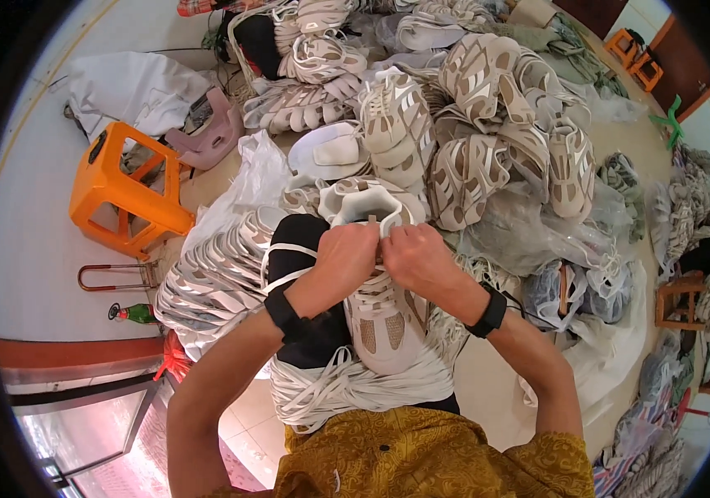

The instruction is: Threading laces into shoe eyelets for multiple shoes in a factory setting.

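Note:
A beige and white sneaker (386,319) rests on my lap, its toe toward me and its padded collar facing away. My left hand (347,259) is closed at the top of its lacing, beside the tongue. Right against it, my right hand (416,257) is closed on the other side of the shoe's opening. The fingertips are partly hidden, so whether they also pinch a lace end is unclear. White laces cross the front of the shoe. Across my thighs lies a thick bundle of loose white shoelaces (363,388), and a few strands loop over my dark left trouser leg (295,236).
Rows of stacked sneakers (214,278) stand to the left, with more sneaker heaps (471,166) ahead. An orange plastic stool (127,187) stands at far left near a green bottle (135,313). Clear plastic bags (521,228) lie to the right, close to a small wooden stool (679,303).

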`<action>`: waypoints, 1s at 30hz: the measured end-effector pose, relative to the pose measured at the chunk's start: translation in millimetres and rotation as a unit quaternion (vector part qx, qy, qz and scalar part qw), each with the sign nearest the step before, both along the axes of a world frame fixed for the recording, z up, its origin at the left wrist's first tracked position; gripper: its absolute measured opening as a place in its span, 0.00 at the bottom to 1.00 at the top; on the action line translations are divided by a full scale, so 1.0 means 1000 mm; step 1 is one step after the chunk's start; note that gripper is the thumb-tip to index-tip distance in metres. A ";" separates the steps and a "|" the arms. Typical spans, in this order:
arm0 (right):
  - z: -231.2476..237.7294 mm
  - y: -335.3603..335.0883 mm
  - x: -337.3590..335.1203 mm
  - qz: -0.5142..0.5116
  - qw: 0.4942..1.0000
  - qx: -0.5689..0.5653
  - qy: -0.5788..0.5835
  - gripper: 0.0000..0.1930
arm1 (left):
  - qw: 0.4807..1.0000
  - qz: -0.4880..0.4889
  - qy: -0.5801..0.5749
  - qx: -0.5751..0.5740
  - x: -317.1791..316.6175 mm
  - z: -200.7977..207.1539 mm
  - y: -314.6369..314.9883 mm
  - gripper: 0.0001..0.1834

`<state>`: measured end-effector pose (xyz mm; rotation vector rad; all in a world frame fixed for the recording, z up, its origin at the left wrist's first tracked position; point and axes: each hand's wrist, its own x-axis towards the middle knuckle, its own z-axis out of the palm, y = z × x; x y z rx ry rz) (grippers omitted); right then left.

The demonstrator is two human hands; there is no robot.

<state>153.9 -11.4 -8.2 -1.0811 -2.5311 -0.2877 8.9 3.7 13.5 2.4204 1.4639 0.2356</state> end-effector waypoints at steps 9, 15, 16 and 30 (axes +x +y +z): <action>-0.013 0.006 0.026 0.010 0.935 -0.212 0.283 0.01 | 0.989 -0.007 -0.107 -0.104 0.006 -0.009 0.010 0.07; -0.004 0.000 0.017 -0.027 0.899 -0.247 0.359 0.05 | 0.995 -0.066 0.001 -0.077 0.006 -0.010 0.016 0.07; 0.005 0.001 0.016 -0.037 0.885 -0.287 0.365 0.08 | 0.995 -0.064 0.002 -0.077 0.003 -0.009 0.016 0.07; 0.062 -0.024 -0.008 0.112 0.918 -0.143 0.353 0.06 | 0.718 0.116 -0.585 -0.360 -0.075 0.143 -0.046 0.07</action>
